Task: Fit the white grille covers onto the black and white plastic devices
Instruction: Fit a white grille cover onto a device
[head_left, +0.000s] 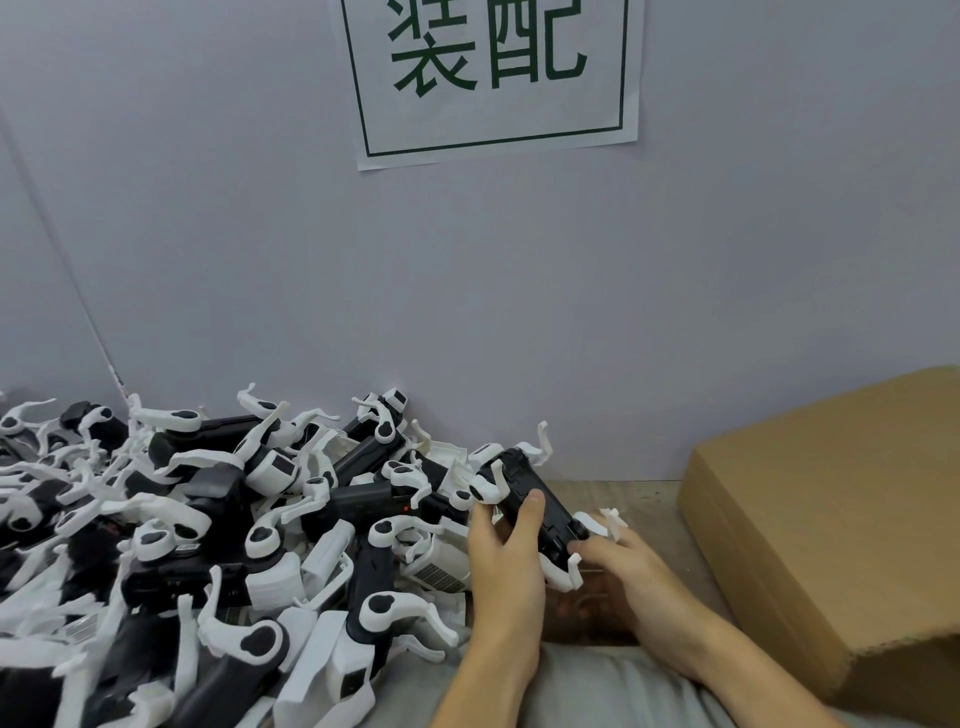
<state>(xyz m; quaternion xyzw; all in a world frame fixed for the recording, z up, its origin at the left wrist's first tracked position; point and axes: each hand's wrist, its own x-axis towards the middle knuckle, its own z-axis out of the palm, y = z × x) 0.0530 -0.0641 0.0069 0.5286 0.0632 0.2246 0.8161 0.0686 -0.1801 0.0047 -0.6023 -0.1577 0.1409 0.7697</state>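
A black and white plastic device (527, 493) is held over the table near the wall, tilted with its white arms sticking up and down. My left hand (506, 561) grips its black body, thumb on top. My right hand (621, 564) holds the device's lower right end, fingers curled against a white part (597, 522) there; whether that part is a grille cover I cannot tell. One white grille cover (439, 566) with a slotted face lies at the pile's edge, just left of my left hand.
A big heap of black and white devices (208, 530) covers the left half of the table. A brown cardboard box (831, 525) stands at the right. A grey wall with a green-lettered paper sign (491, 73) rises right behind the table.
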